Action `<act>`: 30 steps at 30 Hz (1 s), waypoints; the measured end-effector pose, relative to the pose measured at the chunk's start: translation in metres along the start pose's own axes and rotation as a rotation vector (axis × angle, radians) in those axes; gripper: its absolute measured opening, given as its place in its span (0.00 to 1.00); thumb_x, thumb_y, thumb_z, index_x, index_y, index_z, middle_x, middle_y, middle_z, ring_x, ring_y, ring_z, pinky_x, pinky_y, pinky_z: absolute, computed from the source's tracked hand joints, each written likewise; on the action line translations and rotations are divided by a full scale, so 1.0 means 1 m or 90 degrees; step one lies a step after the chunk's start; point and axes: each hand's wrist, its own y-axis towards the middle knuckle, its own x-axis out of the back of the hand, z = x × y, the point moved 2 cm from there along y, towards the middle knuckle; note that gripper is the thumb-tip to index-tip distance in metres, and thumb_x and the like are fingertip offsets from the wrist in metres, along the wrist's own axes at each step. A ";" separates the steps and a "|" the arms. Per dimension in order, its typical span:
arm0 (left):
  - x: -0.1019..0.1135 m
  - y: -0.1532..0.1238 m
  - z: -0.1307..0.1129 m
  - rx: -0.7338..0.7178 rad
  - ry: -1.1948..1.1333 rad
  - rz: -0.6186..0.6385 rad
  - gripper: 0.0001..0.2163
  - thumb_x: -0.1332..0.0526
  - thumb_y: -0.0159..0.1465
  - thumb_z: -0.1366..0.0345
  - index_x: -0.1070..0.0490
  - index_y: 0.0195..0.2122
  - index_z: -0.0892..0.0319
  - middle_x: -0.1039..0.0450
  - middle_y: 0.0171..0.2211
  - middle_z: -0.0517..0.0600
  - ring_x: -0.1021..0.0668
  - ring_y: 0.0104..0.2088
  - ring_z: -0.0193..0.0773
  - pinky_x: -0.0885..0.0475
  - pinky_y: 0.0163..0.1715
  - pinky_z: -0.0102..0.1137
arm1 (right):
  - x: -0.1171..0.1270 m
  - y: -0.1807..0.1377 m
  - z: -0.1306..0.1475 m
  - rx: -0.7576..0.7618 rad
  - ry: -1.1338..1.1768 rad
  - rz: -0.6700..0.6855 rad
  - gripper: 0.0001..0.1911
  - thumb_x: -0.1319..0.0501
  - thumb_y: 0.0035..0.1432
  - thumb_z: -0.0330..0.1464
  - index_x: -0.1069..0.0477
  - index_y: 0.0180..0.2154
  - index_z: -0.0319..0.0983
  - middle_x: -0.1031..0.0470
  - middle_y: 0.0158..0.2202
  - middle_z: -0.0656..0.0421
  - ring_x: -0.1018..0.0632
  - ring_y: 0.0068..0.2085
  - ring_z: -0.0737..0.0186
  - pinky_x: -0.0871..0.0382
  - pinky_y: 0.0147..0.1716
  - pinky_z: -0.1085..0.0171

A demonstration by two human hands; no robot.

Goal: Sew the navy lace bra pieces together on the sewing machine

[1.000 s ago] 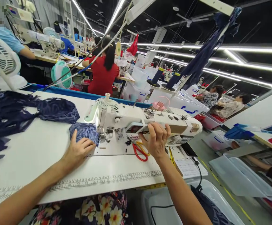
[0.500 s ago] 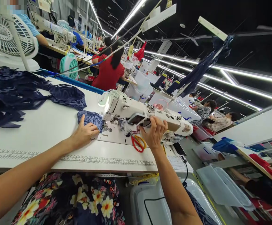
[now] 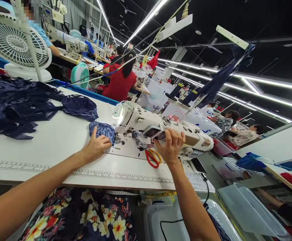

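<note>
Worktable (image 3: 60, 144), white and broad, stretches before a person in floral clothing (image 3: 95, 214), a printed ruler scale (image 3: 90, 172) running along its near edge. On it stands a white sewing machine (image 3: 148, 117), its lamp (image 3: 117, 111) lit at the left end. Over to the left lies a loose heap of navy fabric (image 3: 17, 103), with a pale fan (image 3: 17, 45) behind it. Against the heap's right side sits a dark rounded cloth (image 3: 79, 106). Just beside that, the blue patterned piece (image 3: 102, 130) lies flat at the needle end of the machine. The left hand (image 3: 97, 147) rests on its near edge from above, fingers loosely spread, unclenched. The right hand (image 3: 171, 145) bends its fingers at the machine's front, next to a dark-faced device (image 3: 153, 131); from where I stand, I can't tell whether it truly grips anything. Near that hand lie scissors (image 3: 153, 158) with red and yellow-orange handles.
</note>
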 end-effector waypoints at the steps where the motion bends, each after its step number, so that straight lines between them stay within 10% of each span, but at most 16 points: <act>1: 0.000 0.001 0.000 0.005 0.000 0.003 0.21 0.46 0.51 0.83 0.25 0.41 0.56 0.23 0.38 0.48 0.24 0.40 0.41 0.60 0.59 0.69 | 0.002 0.002 0.001 0.001 -0.001 0.004 0.31 0.36 0.58 0.38 0.44 0.59 0.38 0.29 0.50 0.48 0.30 0.53 0.49 0.47 0.59 0.40; 8: 0.004 0.005 -0.001 0.041 -0.007 0.048 0.19 0.44 0.52 0.81 0.26 0.41 0.56 0.23 0.39 0.48 0.25 0.41 0.41 0.60 0.60 0.68 | 0.025 0.001 0.047 -0.057 0.095 0.002 0.26 0.33 0.56 0.35 0.36 0.54 0.35 0.26 0.47 0.46 0.26 0.49 0.49 0.42 0.57 0.43; 12: 0.004 0.006 0.000 0.046 -0.007 0.063 0.20 0.45 0.53 0.81 0.27 0.43 0.56 0.23 0.41 0.48 0.25 0.42 0.40 0.61 0.61 0.66 | 0.005 -0.009 0.096 -0.005 0.361 0.203 0.10 0.42 0.63 0.27 0.31 0.47 0.38 0.23 0.40 0.54 0.24 0.42 0.57 0.34 0.47 0.56; 18: 0.006 0.010 -0.001 0.038 -0.012 0.049 0.19 0.47 0.56 0.82 0.28 0.44 0.57 0.23 0.41 0.48 0.25 0.42 0.39 0.62 0.62 0.65 | -0.035 -0.004 0.128 0.016 0.467 0.373 0.12 0.49 0.65 0.24 0.30 0.46 0.37 0.24 0.39 0.54 0.25 0.40 0.57 0.35 0.42 0.59; 30: 0.007 0.015 0.000 0.073 -0.032 0.090 0.18 0.47 0.58 0.79 0.29 0.46 0.58 0.24 0.40 0.49 0.26 0.43 0.40 0.61 0.62 0.65 | -0.061 -0.003 0.139 0.019 0.504 0.344 0.18 0.49 0.62 0.21 0.29 0.49 0.38 0.26 0.38 0.55 0.26 0.35 0.62 0.35 0.35 0.63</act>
